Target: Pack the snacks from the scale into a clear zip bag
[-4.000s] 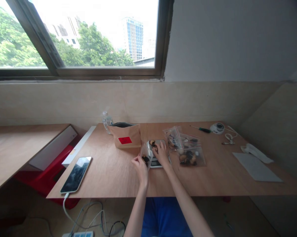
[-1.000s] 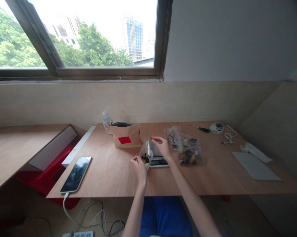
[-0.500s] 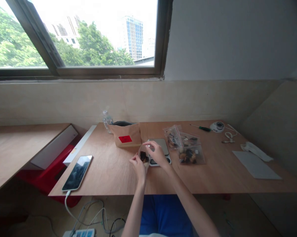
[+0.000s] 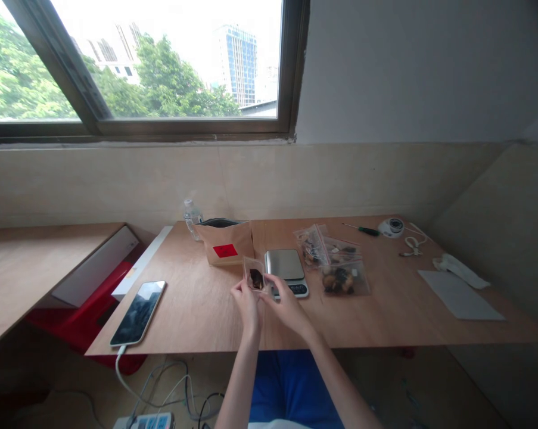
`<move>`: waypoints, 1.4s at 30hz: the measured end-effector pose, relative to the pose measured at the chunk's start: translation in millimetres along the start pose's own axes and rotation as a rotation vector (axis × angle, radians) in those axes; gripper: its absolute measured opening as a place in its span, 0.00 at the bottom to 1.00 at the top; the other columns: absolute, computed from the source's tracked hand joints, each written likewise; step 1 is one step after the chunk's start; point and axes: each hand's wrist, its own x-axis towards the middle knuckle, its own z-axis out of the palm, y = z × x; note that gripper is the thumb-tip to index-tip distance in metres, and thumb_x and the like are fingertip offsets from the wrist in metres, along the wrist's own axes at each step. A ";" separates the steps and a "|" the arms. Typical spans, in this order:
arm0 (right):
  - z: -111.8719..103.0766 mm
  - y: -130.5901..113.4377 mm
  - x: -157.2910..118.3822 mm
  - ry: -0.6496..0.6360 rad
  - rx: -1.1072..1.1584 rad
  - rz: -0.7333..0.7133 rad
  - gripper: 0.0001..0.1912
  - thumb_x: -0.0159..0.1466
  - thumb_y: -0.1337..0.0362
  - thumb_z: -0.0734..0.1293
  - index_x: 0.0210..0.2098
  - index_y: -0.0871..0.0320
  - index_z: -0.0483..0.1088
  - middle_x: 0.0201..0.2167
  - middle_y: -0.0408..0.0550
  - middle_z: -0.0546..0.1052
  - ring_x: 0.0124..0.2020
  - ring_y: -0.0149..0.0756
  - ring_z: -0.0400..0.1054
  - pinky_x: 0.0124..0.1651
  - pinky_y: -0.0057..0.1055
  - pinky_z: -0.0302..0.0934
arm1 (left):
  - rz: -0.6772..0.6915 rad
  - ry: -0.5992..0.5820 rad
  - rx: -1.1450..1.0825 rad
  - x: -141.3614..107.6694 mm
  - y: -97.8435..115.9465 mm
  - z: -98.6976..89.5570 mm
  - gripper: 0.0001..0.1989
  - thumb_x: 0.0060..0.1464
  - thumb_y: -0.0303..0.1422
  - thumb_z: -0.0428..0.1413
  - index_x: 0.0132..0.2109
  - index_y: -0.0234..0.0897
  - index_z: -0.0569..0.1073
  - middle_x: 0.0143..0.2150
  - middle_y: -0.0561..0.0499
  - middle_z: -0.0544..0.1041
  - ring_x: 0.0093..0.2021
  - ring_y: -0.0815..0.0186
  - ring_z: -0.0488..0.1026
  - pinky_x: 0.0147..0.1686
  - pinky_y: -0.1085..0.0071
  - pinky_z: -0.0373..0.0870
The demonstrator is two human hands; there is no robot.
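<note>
A small clear zip bag (image 4: 254, 274) with dark pieces inside is held up between both hands, just above the wooden table (image 4: 197, 310). My left hand (image 4: 245, 304) pinches its lower left edge. My right hand (image 4: 286, 302) grips its lower right edge. Right behind the bag sits a small kitchen scale (image 4: 285, 269) with a bare metal platform. A brown paper pouch (image 4: 226, 241) with a red label stands open to the left of the scale.
Several filled clear zip bags (image 4: 335, 262) lie right of the scale. A phone (image 4: 138, 312) on a cable lies near the front left edge. A water bottle (image 4: 190, 218), a screwdriver (image 4: 361, 229), a round white device (image 4: 392, 226) and white sheets (image 4: 460, 301) lie further off.
My right hand left the scale's platform, which now is bare, and came back to the small bag. Both hands now hold the bag, lifted slightly toward me.
</note>
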 end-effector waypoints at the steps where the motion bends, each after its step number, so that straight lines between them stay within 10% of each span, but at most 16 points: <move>1: 0.6 -2.1 1.4 0.017 0.017 -0.010 0.19 0.62 0.57 0.62 0.51 0.52 0.65 0.51 0.49 0.70 0.53 0.38 0.63 0.56 0.39 0.57 | -0.016 -0.018 0.006 -5.4 3.8 0.9 0.10 0.53 0.39 0.53 0.35 0.37 0.63 0.38 0.48 0.69 0.39 0.64 0.72 0.36 0.66 0.71; 10: -23.6 3.2 0.3 0.127 0.305 0.075 0.19 0.63 0.52 0.59 0.41 0.57 0.73 0.42 0.50 0.77 0.46 0.41 0.69 0.52 0.37 0.60 | 0.224 -0.148 0.256 -2.0 3.8 -17.9 0.18 0.54 0.42 0.52 0.49 0.39 0.64 0.55 0.44 0.65 0.55 0.60 0.64 0.50 0.65 0.63; 16: -38.7 41.9 -11.6 0.118 0.373 0.172 0.23 0.62 0.48 0.58 0.44 0.58 0.72 0.43 0.51 0.77 0.46 0.42 0.70 0.52 0.40 0.61 | 0.186 -0.433 0.249 18.8 -15.2 -28.3 0.17 0.50 0.44 0.55 0.41 0.36 0.71 0.40 0.48 0.74 0.42 0.63 0.71 0.42 0.70 0.66; 21: -37.0 85.7 -17.5 0.327 0.218 0.187 0.24 0.60 0.45 0.59 0.39 0.59 0.74 0.34 0.52 0.79 0.39 0.43 0.72 0.46 0.40 0.65 | 0.176 -0.415 0.270 21.6 -36.5 -22.7 0.16 0.49 0.44 0.56 0.32 0.33 0.73 0.24 0.53 0.70 0.26 0.69 0.67 0.27 0.75 0.63; 29: -34.4 115.7 -23.4 0.689 0.209 0.247 0.21 0.54 0.49 0.66 0.36 0.61 0.73 0.33 0.53 0.78 0.33 0.40 0.72 0.37 0.35 0.66 | 0.179 -0.412 0.223 27.3 -53.2 -17.4 0.14 0.47 0.42 0.58 0.28 0.33 0.72 0.24 0.54 0.70 0.26 0.71 0.66 0.28 0.76 0.62; 42: -36.1 109.1 -25.6 0.755 0.254 0.332 0.26 0.56 0.44 0.62 0.36 0.63 0.71 0.27 0.53 0.78 0.28 0.38 0.71 0.29 0.30 0.64 | 0.137 -0.479 0.238 24.1 -55.3 -24.1 0.14 0.48 0.40 0.58 0.34 0.32 0.75 0.30 0.49 0.76 0.33 0.66 0.71 0.34 0.73 0.64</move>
